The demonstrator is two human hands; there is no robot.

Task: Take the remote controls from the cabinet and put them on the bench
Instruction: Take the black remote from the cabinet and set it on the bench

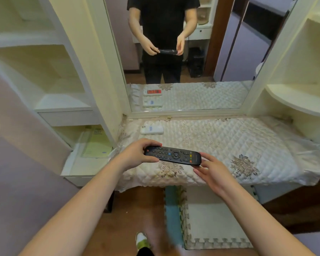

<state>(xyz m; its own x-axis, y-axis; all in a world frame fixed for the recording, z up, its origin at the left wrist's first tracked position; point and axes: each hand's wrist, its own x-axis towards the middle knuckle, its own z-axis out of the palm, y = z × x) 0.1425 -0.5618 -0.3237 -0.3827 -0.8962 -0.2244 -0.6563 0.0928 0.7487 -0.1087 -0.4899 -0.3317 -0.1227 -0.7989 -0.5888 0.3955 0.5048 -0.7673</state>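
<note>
- Black remote (172,156) sits dead center of the frame, held buttons-up and lying left to right, just above the near edge of the desk (220,145).
- Left hand (137,154) has its fingers curled over the far edge of the remote's left end with the thumb on the near side, so it's properly gripping it.
- Right hand (210,169) is at the remote's right end, fingertips pinching the near corner. Looser hold than the left, but it's on the thing.
- Can't really tell whether the remote touches the cover or floats a bit above it.
- Desk is covered with a white quilted cover (248,137) with gold-brown flower patches.
- White remote (151,129) already lies flat on the cover, up and left of the black one, near the back of the desk.
- Big mirror (183,52) fills the top middle; it shows a person in black clothes holding the black remote in both hands, plus the reflection of the white remote and another with a red part.
- Cream cabinet (67,108) with open shelves runs down the left of the frame; a greenish booklet (97,145) lies on its low shelf.
- More cream shelves (299,100) at the right edge.
- Foam floor mat (211,222) at the bottom, under the desk.
</note>
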